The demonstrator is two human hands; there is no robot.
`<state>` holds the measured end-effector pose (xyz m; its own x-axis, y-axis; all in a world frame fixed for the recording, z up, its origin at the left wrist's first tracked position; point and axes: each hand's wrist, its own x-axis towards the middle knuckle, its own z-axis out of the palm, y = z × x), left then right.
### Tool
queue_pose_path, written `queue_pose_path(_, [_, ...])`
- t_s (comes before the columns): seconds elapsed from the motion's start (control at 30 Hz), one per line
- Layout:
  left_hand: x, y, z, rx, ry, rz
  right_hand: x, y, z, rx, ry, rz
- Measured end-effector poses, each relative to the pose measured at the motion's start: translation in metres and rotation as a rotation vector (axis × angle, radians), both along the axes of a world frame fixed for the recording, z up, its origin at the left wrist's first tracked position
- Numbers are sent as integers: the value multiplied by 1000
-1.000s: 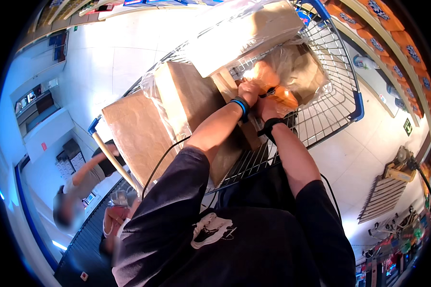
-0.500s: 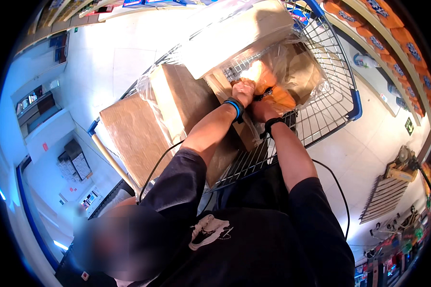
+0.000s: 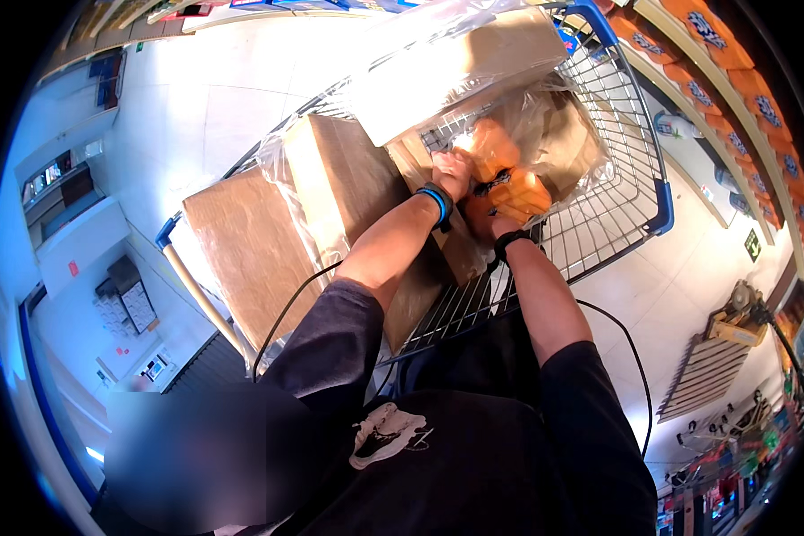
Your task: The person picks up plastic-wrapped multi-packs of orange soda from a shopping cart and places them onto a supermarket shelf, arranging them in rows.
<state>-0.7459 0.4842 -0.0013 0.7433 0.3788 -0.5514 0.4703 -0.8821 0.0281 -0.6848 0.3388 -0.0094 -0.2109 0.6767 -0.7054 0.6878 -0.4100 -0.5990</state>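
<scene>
Both arms reach into a wire shopping cart (image 3: 612,201). Soft orange packages (image 3: 520,195) with dark printing lie there, next to clear plastic wrap and brown cardboard. My left hand (image 3: 452,173) is closed at the left edge of the orange packages, its fingertips partly hidden. Just to its right, my right hand (image 3: 502,227) grips the lower side of the orange packages, which cover most of its fingers. Beside my left forearm stand a plastic-wrapped cardboard box (image 3: 330,174) and another brown box (image 3: 241,241). A long pale box (image 3: 456,76) lies across the cart's far side.
The cart's pale handle (image 3: 204,290) is at the left. Shelves with rows of orange packages (image 3: 707,31) curve along the right. A wooden pallet-like rack (image 3: 706,375) stands on the tiled floor at right. A black cable (image 3: 630,344) hangs near my right arm. A blurred person is at lower left.
The orange packages have shifted slightly and show more of their printed faces. My right hand has moved a little down and is more covered. The whole view has turned slightly.
</scene>
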Motion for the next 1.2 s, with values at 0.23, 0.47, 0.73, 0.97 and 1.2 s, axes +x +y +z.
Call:
queue_pose_path(0.23, [0,-8,-7,-36,62,25,33,3,72,-191,-170,177])
queue_pose_path(0.47, [19,-48,22,-562,-2,427,136,8,44,-470,395,-590])
queue_pose_path(0.73, [25,-92,-2,-865,-11,1561,173,-16,-23,-367,36,-405])
queue_pose_path(0.97, [29,-100,28,-638,136,1533,152,9,-30,-421,285,-850])
queue_pose_path(1.2, [25,-104,20,-561,-108,1756,129,-7,-93,-203,267,-858])
